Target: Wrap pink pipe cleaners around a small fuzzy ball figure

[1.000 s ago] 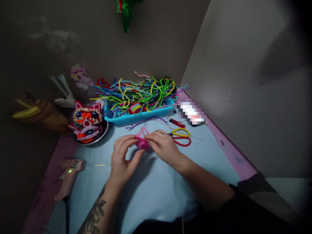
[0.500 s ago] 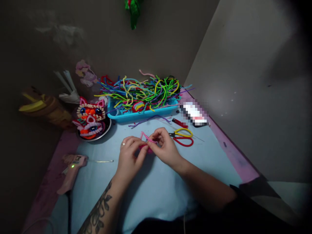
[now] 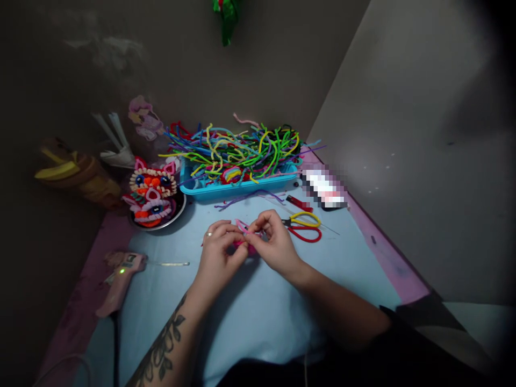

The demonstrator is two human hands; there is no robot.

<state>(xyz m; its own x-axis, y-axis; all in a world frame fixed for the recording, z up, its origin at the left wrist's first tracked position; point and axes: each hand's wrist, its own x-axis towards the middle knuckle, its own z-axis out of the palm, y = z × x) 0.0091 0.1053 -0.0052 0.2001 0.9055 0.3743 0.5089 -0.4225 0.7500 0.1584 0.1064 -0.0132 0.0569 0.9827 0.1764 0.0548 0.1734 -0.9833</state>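
Note:
Above the middle of the table my left hand [image 3: 221, 248] and my right hand [image 3: 274, 242] meet fingertip to fingertip. Between them they pinch a small piece of pink pipe cleaner work [image 3: 242, 224]; a loop of light pink shows above the fingers and a darker pink part below. My fingers hide most of it. A ring is on my left hand. Just right of my right hand lie scissors [image 3: 305, 227] with one yellow and one red handle, their blades partly behind the hand.
Behind stands a blue tray [image 3: 237, 188] heaped with pipe cleaners [image 3: 250, 148]. At left, a bowl [image 3: 175, 217] holds fuzzy animal heads [image 3: 152, 188], with a pink glue gun [image 3: 123, 279] nearer me. A red lighter [image 3: 299, 203] and a blurred phone [image 3: 324, 188] lie at right.
The view has shifted slightly. My hands stay together, and the light pink strand between them now sits lower and closer to the fingers.

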